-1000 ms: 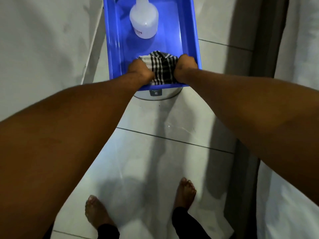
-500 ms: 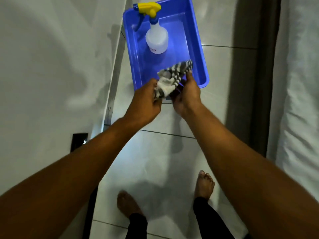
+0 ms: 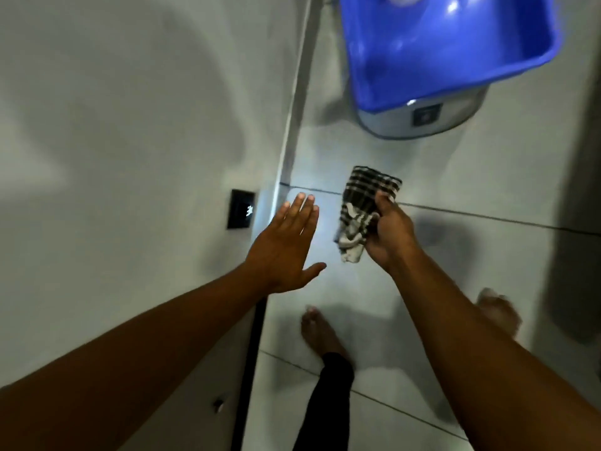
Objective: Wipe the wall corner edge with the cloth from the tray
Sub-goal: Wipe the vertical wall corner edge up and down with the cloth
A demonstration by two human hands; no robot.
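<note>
My right hand (image 3: 388,234) grips a black-and-white checked cloth (image 3: 361,203), folded and held upright over the floor, well below the blue tray (image 3: 367,83). My left hand (image 3: 286,245) is flat and open with fingers stretched, just left of the cloth and close to the white wall (image 3: 130,125). The wall's vertical edge (image 3: 292,118) runs from the top down past my left fingertips. The tray rests on a round grey stand (image 3: 422,120) at the top right.
A black wall plate (image 3: 241,209) sits on the wall left of my left hand. My bare feet (image 3: 320,330) stand on pale floor tiles. A dark vertical strip (image 3: 575,190) borders the right side. A spray bottle's base shows faintly at the tray's top edge.
The cloth has come out of the tray and toward me. My left hand let go of it and spread open near the wall; my right hand alone holds it now.
</note>
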